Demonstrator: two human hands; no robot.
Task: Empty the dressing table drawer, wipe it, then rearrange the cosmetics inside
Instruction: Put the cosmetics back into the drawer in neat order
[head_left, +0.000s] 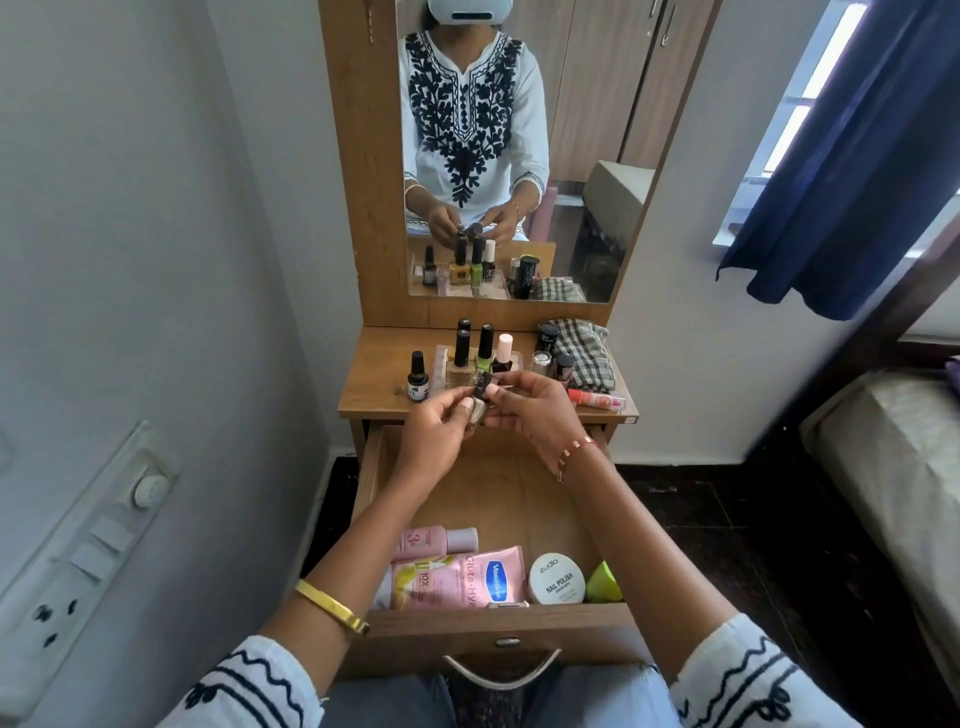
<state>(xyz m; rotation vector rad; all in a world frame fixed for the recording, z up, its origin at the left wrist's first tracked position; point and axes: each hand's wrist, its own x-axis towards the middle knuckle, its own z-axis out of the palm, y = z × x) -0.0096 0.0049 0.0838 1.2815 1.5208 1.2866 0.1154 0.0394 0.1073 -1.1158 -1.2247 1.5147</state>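
At the bottom edge of the frame the white sleeves with dark embroidery (244, 686) are cut off, and between them sits the curved metal handle (501, 670) on the front of the open wooden drawer (498, 631). In the drawer's near end lie a pink Vaseline tube (457, 579), a small pink bottle (436, 540) partly hidden behind it, a round white tub of nail polish remover wipes (557, 578) and a lime green thing (605, 579) mostly covered by the right forearm; the far half of the drawer floor shows bare wood. Above the drawer, at frame centre, both hands meet over a small pale nail polish bottle (475, 413): the left hand (439, 428), with a gold bangle (332, 608) lower on the arm, curls its fingers round the bottle's body, while the right hand (530, 410), wearing a thin copper bracelet (574, 452), pinches its dark cap (483, 387). Whether the cap is loosened is hard to make out. Beyond them, on the wooden dressing table top (374, 384), stand upright nail polish bottles: a black one (418, 382) to the left, then a cluster including a green one (484, 351) and a pink-capped one (504, 353), partly in a clear tray whose edges are indistinct. To the right are small dark jars (548, 335), a checked cloth (587, 358) and a red and pink tube (597, 400). The mirror (519, 156) above reflects the person, cut off at the top edge.
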